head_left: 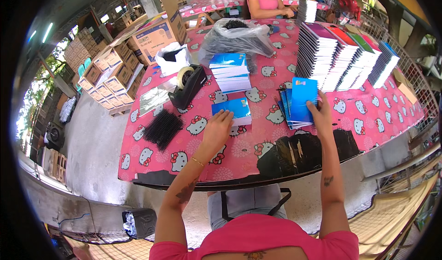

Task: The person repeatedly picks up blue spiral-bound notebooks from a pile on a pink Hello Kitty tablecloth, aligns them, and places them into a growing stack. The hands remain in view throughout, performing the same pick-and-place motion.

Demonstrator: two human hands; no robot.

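The right hand (318,109) is closed on the right edge of a blue notebook (301,96), thumb on its cover, held over a fanned blue pile (285,109) of spiral-bound notebooks on the table (239,161). The left hand (221,120) lies with its fingers together, slightly bent, on the near left part of a low stack (239,106) with a blue cover on top; whether it grips the edge, I cannot tell. Just beyond stands a taller stack (231,76), also blue-topped. Left of these are a tape dispenser (189,89) and, nearer, black coils (163,129). Farther back sit a white bag (165,68) and a clear bag (215,40) with dark contents. To the right stand tall columns (317,57) of notebooks; a person (267,4) sits across the table.
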